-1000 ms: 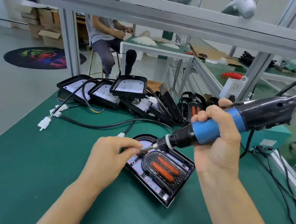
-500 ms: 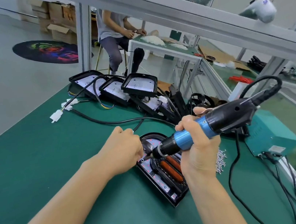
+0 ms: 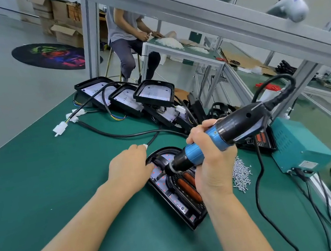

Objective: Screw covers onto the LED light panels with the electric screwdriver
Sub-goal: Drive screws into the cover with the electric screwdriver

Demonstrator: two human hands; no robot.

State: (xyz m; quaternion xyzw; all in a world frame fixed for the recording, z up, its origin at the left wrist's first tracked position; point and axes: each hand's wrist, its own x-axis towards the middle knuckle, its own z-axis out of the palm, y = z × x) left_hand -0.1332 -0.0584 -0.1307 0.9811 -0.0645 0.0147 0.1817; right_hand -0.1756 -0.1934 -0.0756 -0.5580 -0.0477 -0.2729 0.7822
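A black arch-shaped LED light panel (image 3: 179, 196) lies on the green mat, with a black cover carrying two orange strips on top. My right hand (image 3: 210, 159) grips the blue and black electric screwdriver (image 3: 226, 133), tilted down to the left, its tip on the panel's upper left part. My left hand (image 3: 128, 169) rests at the panel's left edge, fingers curled, fingertips hidden beside the bit. A pile of small silver screws (image 3: 241, 173) lies right of the panel.
Several open black light housings (image 3: 153, 93) with cables and white connectors (image 3: 59, 128) stand at the back of the green mat (image 3: 39, 176). A teal power box (image 3: 298, 146) sits at the right. An aluminium frame beam (image 3: 230, 21) crosses overhead. A person sits at another bench behind.
The screwdriver has swung from nearly level to pointing steeply down, its tip now on the panel. My left hand has dropped from the bit tip to the panel's left edge.
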